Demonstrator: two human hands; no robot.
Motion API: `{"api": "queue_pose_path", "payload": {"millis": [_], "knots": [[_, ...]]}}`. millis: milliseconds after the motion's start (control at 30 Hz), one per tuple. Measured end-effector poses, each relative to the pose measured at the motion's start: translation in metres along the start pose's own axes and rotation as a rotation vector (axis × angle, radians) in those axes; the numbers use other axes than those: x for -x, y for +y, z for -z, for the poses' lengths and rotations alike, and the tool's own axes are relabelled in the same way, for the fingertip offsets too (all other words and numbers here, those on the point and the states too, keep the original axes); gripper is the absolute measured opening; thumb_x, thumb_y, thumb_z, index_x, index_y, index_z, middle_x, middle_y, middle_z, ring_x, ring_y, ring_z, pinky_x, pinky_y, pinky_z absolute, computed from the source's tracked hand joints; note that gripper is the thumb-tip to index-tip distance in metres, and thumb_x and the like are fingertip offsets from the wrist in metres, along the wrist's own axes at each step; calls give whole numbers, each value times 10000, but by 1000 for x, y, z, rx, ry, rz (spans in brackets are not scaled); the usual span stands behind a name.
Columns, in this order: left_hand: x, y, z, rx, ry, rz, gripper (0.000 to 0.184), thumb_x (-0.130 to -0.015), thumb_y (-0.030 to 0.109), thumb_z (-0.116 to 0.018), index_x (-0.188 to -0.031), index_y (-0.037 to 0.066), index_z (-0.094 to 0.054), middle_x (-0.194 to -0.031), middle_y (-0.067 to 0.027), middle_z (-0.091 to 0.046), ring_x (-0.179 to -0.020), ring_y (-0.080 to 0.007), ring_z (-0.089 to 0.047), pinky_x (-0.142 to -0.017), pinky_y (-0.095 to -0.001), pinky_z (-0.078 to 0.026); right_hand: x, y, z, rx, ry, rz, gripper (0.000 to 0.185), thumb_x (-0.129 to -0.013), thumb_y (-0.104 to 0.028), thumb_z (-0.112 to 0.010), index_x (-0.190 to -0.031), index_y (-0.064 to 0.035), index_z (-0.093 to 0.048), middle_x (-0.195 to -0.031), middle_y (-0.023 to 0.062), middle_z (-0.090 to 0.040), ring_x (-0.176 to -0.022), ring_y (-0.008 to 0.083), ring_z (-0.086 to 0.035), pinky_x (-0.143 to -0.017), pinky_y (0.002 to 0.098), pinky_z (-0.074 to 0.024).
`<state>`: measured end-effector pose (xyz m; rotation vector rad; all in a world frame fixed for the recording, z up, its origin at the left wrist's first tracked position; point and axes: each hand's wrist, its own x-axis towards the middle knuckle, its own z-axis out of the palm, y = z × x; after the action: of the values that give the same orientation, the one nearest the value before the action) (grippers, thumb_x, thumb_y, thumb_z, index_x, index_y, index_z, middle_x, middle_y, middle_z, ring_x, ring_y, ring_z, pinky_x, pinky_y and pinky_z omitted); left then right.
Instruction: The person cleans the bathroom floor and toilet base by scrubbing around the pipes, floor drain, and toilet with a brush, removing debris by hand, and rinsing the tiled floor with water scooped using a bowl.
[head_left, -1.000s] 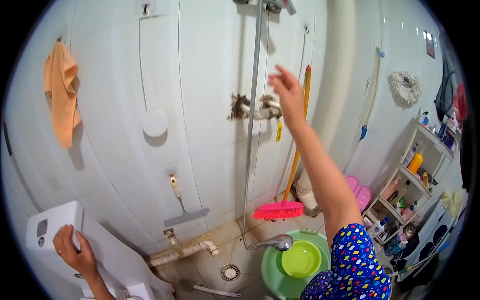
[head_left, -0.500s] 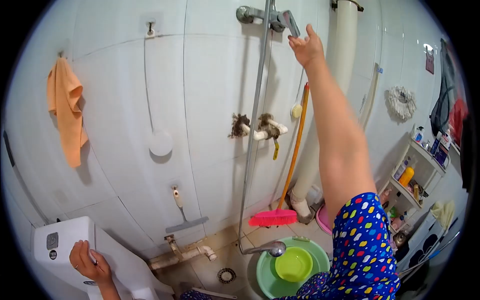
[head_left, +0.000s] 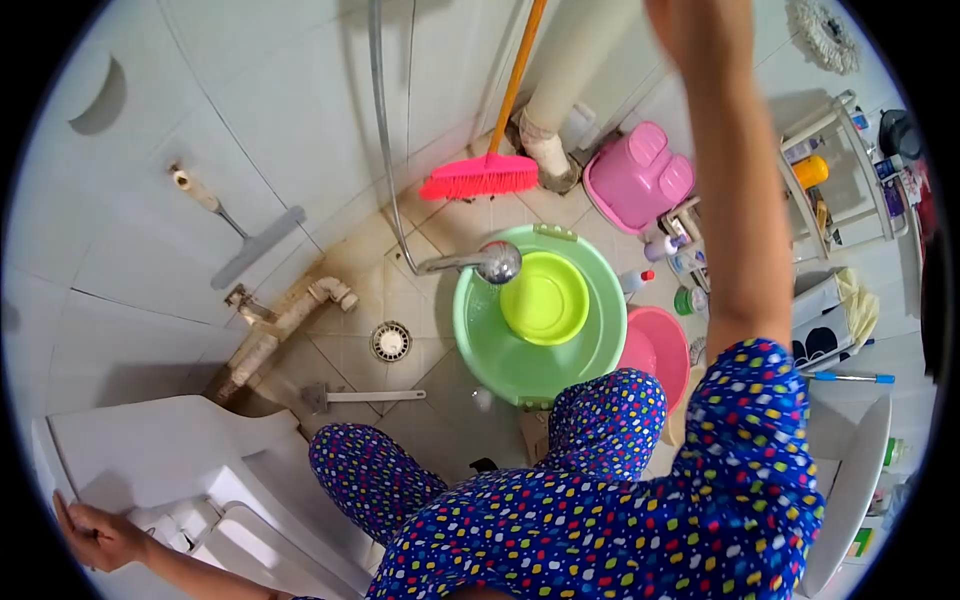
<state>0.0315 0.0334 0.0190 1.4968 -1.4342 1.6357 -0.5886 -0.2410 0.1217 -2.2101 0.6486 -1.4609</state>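
My left hand [head_left: 100,537] rests at the edge of the white toilet tank [head_left: 150,440], its fingers apart and holding nothing that I can see. My right hand [head_left: 705,35] is raised at the top of the view; its fingers are out of frame and it is blurred by motion. Below, a chrome shower head [head_left: 497,262] on a grey hose [head_left: 380,110] lies over the rim of a green basin [head_left: 480,350]. Inside that basin sits a smaller yellow-green bowl [head_left: 545,298], close beside the shower head.
A pink broom [head_left: 480,177] leans by the white pipe [head_left: 575,70]. Right of it are a pink stool [head_left: 640,180], a pink basin [head_left: 660,350] and a shelf rack [head_left: 850,190] with bottles. A floor drain [head_left: 391,342] and a white-handled brush [head_left: 375,396] lie left of the green basin.
The view has tilted down, bringing the floor and my legs in and the tap out of frame. My right hand was by the tap lever; now it shows only at the top edge.
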Motion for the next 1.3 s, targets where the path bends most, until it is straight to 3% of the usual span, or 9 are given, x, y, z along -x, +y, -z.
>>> {"api": "queue_pose_path", "payload": {"millis": [33, 300, 467, 533, 800, 900, 933, 1067, 1300], "knots": [[6, -6, -2, 46, -24, 96, 216, -889, 151, -525, -867, -21, -656, -814, -36, -665, -582, -115, -534, -493, -229, -408, 64, -11, -39, 135, 50, -65, 266, -884, -191, -531, -864, 58, -621, -682, 71, -589, -629, 166, -573, -683, 298, -475], [3, 19, -17, 115, -94, 141, 393, -898, 379, -456, -782, 49, -636, -676, -49, -509, -603, -158, -455, -608, -307, -390, 403, 113, -79, 412, -699, -1036, 213, -837, -233, -537, -900, -82, -673, -700, 98, -638, -648, 219, -618, -645, 323, -494], [-22, 57, -24, 254, 188, -12, 472, -928, 385, -398, -663, 35, -572, -617, -42, -410, -538, -170, -307, -621, -314, -318, 521, 137, -86, 686, -1060, -1324, 661, -761, -408, -605, -1302, -86, -404, -1301, 226, -394, -1139, 336, -448, -948, 376, -378], [-16, 38, -17, 242, 82, 23, 386, -912, 360, -465, -808, 17, -607, -743, -80, -493, -610, -173, -415, -614, -307, -371, 560, 155, -87, 1229, -739, -1325, 907, -730, -469, -628, -1384, -27, -181, -1353, 262, -273, -1238, 358, -314, -1035, 387, -272], [-6, 9, -12, -12, 83, -156, 295, -894, 241, -472, -880, -22, -604, -822, -129, -543, -658, -204, -495, -591, -314, -422, 631, 175, -83, 947, -332, -1559, 960, -644, -311, -746, -1344, 47, -196, -1257, 241, -409, -1161, 367, -401, -988, 414, -335], [-5, -11, -14, -695, -28, -429, 261, -869, 201, -460, -860, -27, -588, -816, -144, -541, -680, -230, -497, -632, -341, -426, 679, 200, -85, 923, -238, -1362, 743, -657, -261, -739, -1231, 47, -382, -994, 203, -576, -857, 324, -586, -783, 393, -491], [-6, -12, -15, -902, -64, -518, 255, -861, 196, -460, -857, -27, -584, -816, -147, -540, -687, -237, -497, -644, -348, -427, 666, 196, -81, 466, -147, -1769, 582, -676, -227, -716, -1126, 31, -451, -852, 159, -584, -694, 268, -578, -656, 363, -505], [-9, 61, -24, -58, 39, 234, 220, -778, 173, -525, -865, -23, -575, -848, -193, -544, -781, -325, -516, -738, -424, -419, 621, 172, -75, -615, 64, -2152, 172, -751, -139, -602, -855, -13, -548, -539, 28, -518, -377, 116, -467, -373, 262, -458], [-2, 63, -13, -176, -94, 73, 311, -763, 242, -592, -978, 17, -591, -914, -184, -540, -849, -342, -511, -754, -462, -409, 555, 136, -52, 125, 200, -1686, 305, -782, -57, -474, -1057, 73, -496, -713, 133, -592, -508, 192, -571, -484, 303, -520]]}}
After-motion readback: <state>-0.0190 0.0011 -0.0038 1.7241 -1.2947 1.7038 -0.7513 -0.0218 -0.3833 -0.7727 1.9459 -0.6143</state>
